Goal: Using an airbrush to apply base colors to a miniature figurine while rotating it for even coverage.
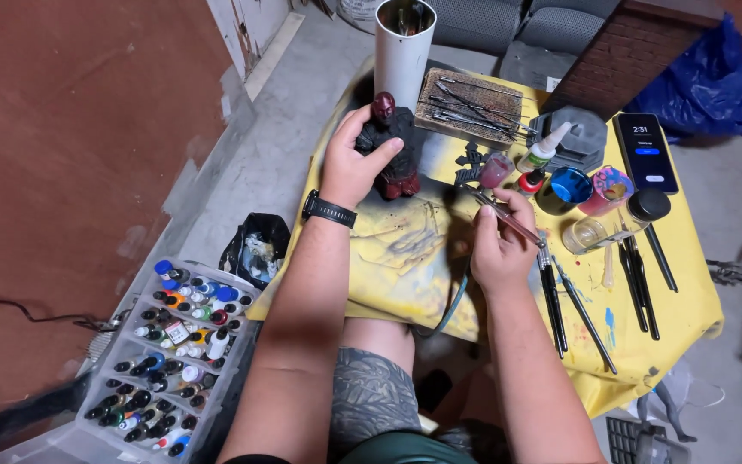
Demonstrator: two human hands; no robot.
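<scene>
Your left hand (pixel 355 161) reaches forward, forearm stretched out from the lower frame, a black watch (pixel 330 209) on the wrist. Fingers curl round the back of a small dark figurine (pixel 392 142) with a red head, thumb pressed across its front; the grip is closed on it. The figurine stands upright on the yellow cloth (pixel 405 249) that covers the table, just in front of a white tube (pixel 404 47).

Your right hand (pixel 498 243) sits nearer your body, wrist bent inward, fingers wrapped round an airbrush (pixel 508 215). Its nozzle points up and left toward the figurine, with a gap between them. A teal hose (pixel 453 305) drops from below the hand over the table edge.

Right of that hand: brushes (pixel 594 301) lying flat, a blue paint pot (pixel 570 185), a glass jar (pixel 594 232), a dropper bottle (pixel 543 150), a phone (pixel 646 153). On the floor to your left, a clear tray of paint bottles (pixel 173 352).
</scene>
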